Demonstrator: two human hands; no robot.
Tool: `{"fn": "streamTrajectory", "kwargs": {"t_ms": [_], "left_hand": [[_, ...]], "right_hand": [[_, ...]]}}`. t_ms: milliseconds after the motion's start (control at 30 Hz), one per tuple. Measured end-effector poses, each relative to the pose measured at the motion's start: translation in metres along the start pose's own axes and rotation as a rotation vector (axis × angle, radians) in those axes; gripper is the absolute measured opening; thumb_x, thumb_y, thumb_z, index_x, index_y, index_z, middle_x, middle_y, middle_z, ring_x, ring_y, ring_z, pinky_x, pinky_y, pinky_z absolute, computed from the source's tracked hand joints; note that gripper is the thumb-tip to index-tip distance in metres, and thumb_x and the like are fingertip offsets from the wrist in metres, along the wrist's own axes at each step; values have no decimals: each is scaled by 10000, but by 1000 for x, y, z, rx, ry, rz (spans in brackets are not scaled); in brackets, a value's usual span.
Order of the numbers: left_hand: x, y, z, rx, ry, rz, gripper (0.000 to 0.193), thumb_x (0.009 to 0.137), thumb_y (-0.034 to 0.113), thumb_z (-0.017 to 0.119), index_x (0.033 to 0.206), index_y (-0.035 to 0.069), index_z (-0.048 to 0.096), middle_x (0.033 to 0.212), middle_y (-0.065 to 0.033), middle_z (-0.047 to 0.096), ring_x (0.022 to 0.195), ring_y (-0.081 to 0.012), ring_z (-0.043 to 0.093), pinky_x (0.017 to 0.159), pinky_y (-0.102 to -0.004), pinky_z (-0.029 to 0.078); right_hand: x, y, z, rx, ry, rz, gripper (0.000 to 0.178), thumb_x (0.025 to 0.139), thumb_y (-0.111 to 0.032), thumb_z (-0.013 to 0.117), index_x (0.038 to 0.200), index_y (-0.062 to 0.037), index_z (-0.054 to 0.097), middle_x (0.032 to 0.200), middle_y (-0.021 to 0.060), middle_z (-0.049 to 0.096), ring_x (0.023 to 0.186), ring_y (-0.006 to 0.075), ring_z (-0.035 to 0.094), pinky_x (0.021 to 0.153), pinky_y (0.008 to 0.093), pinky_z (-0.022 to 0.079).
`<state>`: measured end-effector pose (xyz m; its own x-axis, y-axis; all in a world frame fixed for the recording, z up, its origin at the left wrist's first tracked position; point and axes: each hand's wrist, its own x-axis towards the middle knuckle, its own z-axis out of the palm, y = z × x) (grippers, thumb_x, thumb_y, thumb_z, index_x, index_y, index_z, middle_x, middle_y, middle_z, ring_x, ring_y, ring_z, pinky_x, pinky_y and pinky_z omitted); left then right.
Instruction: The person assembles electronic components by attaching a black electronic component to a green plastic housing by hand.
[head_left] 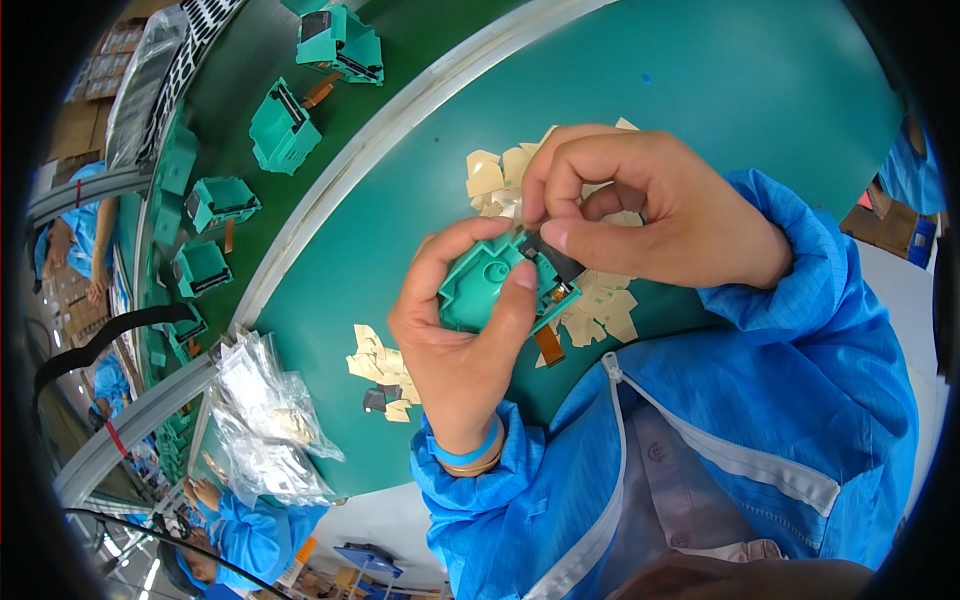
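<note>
My left hand [462, 330] grips a green plastic housing [478, 285], thumb across its inner side and fingers round the outer edge. A black part [556, 262] sits along the housing's right side, and an orange-brown flat ribbon cable [549, 345] hangs from its lower end. Over the housing's upper right edge is my right hand [630, 205], its thumb and index finger pinched together at the black part. Whatever lies between those fingertips is too small to make out. Beneath both hands spreads a pile of cream paper pieces [598, 310].
A smaller heap of cream pieces [378, 360] with black bits lies left of my hands. Clear plastic bags [265, 420] rest at the table's left edge. Beyond a metal rail [345, 165], several green housings [285, 127] sit on a green belt. Other people [255, 540] work at the left.
</note>
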<state>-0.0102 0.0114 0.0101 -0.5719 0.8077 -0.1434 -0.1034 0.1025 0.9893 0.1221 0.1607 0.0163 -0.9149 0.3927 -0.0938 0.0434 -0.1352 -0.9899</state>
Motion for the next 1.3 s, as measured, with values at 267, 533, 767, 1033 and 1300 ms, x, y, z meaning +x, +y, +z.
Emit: {"fn": "streamTrajectory", "kwargs": {"t_ms": [267, 533, 767, 1033, 1300], "left_hand": [[2, -2, 2, 59, 5, 47, 246, 823, -38, 714, 1062, 7, 676, 990, -32, 644, 891, -97, 594, 817, -236, 468], [1, -5, 3, 2, 15, -2, 247, 820, -36, 730, 1059, 2, 676, 970, -34, 635, 894, -98, 592, 818, -235, 462], [1, -4, 3, -11, 26, -35, 245, 813, -34, 738, 1048, 0, 679, 963, -34, 633, 873, -95, 594, 803, -228, 461], [3, -4, 5, -27, 17, -52, 271, 785, -67, 718, 1045, 1, 680, 971, -36, 632, 882, -96, 594, 813, -231, 460], [5, -1, 19, -78, 37, -55, 285, 758, -86, 716, 1028, -6, 673, 981, -48, 627, 898, -116, 591, 831, -247, 458]], "right_hand": [[0, 4, -2, 24, -17, 18, 108, 909, 16, 611, 818, -16, 563, 1078, 76, 579, 921, 110, 566, 796, 251, 513], [0, 8, -4, 8, -26, 4, 118, 894, 26, 612, 802, -26, 559, 1055, 71, 575, 929, 114, 564, 797, 250, 516], [1, 10, -5, -6, -26, 2, 125, 895, 23, 614, 798, -28, 554, 1048, 69, 572, 930, 114, 564, 794, 248, 520], [1, 14, -7, 17, -8, -40, 85, 896, -18, 626, 835, -3, 569, 958, 61, 576, 875, 112, 582, 769, 268, 539], [-5, 15, -20, 27, 30, -120, 169, 893, -117, 659, 823, 15, 580, 840, 59, 575, 778, 116, 604, 701, 274, 536]]}}
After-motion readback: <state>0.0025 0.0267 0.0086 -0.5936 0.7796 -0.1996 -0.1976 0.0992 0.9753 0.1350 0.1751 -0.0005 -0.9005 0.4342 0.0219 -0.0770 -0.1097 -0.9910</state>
